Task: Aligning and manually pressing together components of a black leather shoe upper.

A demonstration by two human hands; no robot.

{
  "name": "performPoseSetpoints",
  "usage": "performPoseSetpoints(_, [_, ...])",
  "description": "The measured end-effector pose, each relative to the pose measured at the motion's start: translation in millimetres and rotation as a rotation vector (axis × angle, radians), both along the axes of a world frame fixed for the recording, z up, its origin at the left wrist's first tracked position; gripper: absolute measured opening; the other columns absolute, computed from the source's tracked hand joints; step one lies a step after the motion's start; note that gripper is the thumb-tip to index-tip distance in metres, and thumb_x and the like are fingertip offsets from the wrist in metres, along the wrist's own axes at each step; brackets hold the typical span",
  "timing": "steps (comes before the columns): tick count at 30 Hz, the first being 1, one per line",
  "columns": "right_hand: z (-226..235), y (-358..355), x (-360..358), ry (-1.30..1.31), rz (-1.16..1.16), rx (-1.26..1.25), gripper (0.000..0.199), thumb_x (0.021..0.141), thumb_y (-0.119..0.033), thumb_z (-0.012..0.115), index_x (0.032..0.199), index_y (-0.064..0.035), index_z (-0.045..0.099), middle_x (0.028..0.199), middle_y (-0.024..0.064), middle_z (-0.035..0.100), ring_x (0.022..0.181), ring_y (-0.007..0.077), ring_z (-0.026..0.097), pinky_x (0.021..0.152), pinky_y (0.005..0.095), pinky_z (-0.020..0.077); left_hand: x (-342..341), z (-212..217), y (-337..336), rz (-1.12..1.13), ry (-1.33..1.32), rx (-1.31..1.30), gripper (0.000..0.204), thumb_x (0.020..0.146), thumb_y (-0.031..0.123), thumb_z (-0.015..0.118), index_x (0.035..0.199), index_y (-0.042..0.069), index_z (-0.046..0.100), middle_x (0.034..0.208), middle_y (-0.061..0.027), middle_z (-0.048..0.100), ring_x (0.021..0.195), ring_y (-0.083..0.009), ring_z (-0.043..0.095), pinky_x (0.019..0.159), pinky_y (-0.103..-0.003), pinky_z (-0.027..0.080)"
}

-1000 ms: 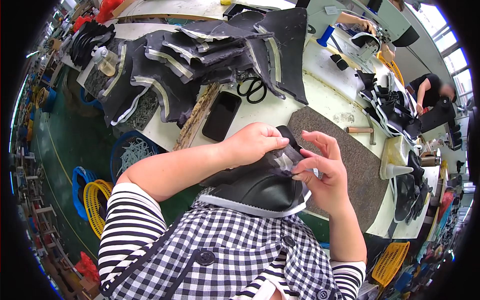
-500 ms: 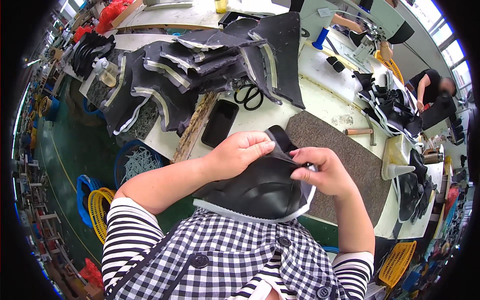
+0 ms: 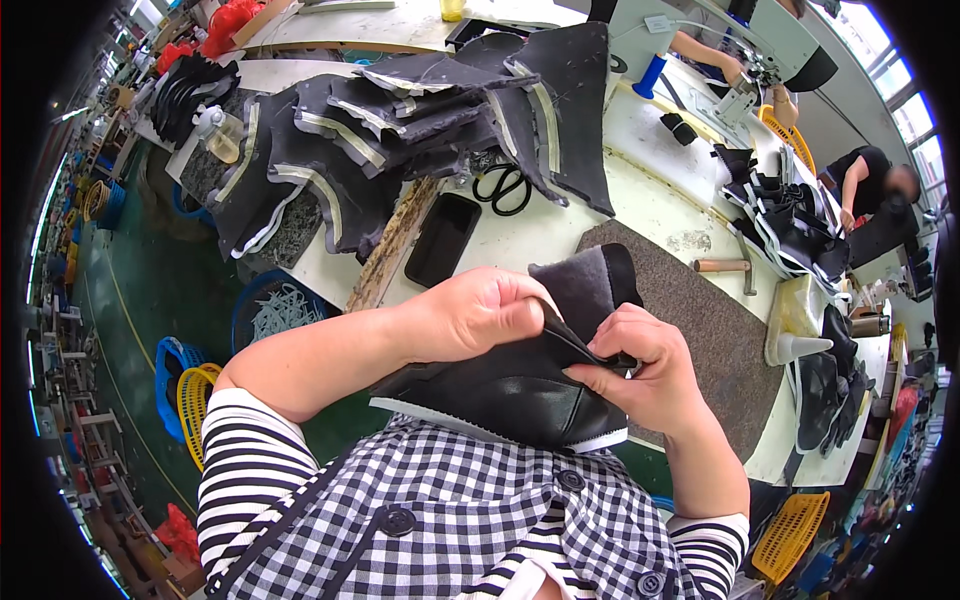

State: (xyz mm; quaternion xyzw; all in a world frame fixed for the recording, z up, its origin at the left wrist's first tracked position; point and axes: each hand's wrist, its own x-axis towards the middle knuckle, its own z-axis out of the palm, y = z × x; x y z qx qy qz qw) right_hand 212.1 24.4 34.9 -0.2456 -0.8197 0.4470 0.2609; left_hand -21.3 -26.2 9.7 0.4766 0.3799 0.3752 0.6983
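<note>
A black leather boot upper [image 3: 500, 390] with a white lower edge and a grey fuzzy lining is held close to my chest. My left hand [image 3: 490, 315] is closed on its top edge, thumb over the folded leather. My right hand [image 3: 640, 365] pinches the same edge a little farther right, thumb below and fingers curled above. Between and behind the hands, a flap with grey lining stands up above the fold. The fingertips inside the fold are partly hidden.
Beyond my hands lie a black phone [image 3: 443, 240], black scissors [image 3: 502, 190] and a brown board [image 3: 700, 340]. A hammer [image 3: 722, 266] rests at the right. Stacked dark lined pieces [image 3: 400, 120] cover the far left. Another person [image 3: 868, 185] works at the far right, near a sewing machine [image 3: 750, 90].
The upper has turned and its edge is folded over more, so the grey-lined flap now shows. My left hand has shifted slightly right and down; my right fingers have moved in along the edge.
</note>
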Motion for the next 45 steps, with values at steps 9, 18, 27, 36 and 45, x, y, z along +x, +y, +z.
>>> performPoseSetpoints(9, [-5.6, -2.8, 5.1, -0.028, -0.009, 0.006, 0.024, 0.062, -0.007, 0.084, 0.074, -0.0036, 0.064, 0.066, 0.0068, 0.059, 0.065, 0.0233, 0.056, 0.059, 0.0325, 0.0444, 15.8, 2.2, -5.2, 0.081, -0.045, -0.032, 0.010, 0.081, 0.003, 0.074, 0.089, 0.000, 0.070, 0.083, -0.0021, 0.068, 0.081, -0.0077, 0.061, 0.075, -0.024, 0.048])
performPoseSetpoints(18, [-21.2, -0.3, 3.1, -0.266, -0.092, 0.244, 0.024, 0.067, -0.023, 0.082, 0.079, -0.0070, 0.068, 0.072, 0.0077, 0.064, 0.073, 0.0274, 0.062, 0.068, 0.0364, 0.0489, -24.1, -2.6, 20.1, -0.131, 0.722, 0.697, 0.016, 0.071, 0.011, 0.076, 0.085, 0.006, 0.072, 0.086, -0.0076, 0.069, 0.094, -0.0216, 0.062, 0.093, -0.039, 0.045])
performPoseSetpoints(27, [-7.4, 11.6, -6.6, -0.326, 0.048, 0.384, 0.018, 0.072, -0.019, 0.077, 0.081, -0.0071, 0.068, 0.074, 0.0075, 0.066, 0.074, 0.0268, 0.064, 0.072, 0.0361, 0.0489, -6.8, 7.1, 11.5, -0.199, 1.001, 0.888, 0.026, 0.070, 0.025, 0.077, 0.091, 0.012, 0.069, 0.087, -0.0030, 0.067, 0.100, -0.0225, 0.060, 0.110, -0.059, 0.026])
performPoseSetpoints(36, [-42.5, 37.4, 26.4, -0.141, -0.238, 0.378, 0.052, 0.061, -0.014, 0.085, 0.107, -0.0057, 0.063, 0.115, 0.0105, 0.059, 0.114, 0.0298, 0.055, 0.098, 0.0386, 0.0433, -21.6, 14.4, 35.1, -0.254, 0.951, 0.618, 0.020, 0.077, 0.007, 0.072, 0.096, 0.011, 0.068, 0.087, 0.0012, 0.063, 0.100, -0.0196, 0.056, 0.114, -0.053, 0.015])
performPoseSetpoints(45, [-102.4, 41.2, -7.2, -0.108, -0.167, 0.019, 0.047, 0.059, -0.015, 0.087, 0.097, -0.0055, 0.060, 0.104, 0.0080, 0.062, 0.102, 0.0244, 0.059, 0.089, 0.0356, 0.0462, -9.1, 2.0, 33.3, -0.454, 1.320, 0.571, 0.025, 0.075, 0.008, 0.072, 0.098, 0.007, 0.064, 0.088, -0.0055, 0.064, 0.094, -0.0225, 0.059, 0.097, -0.047, 0.035])
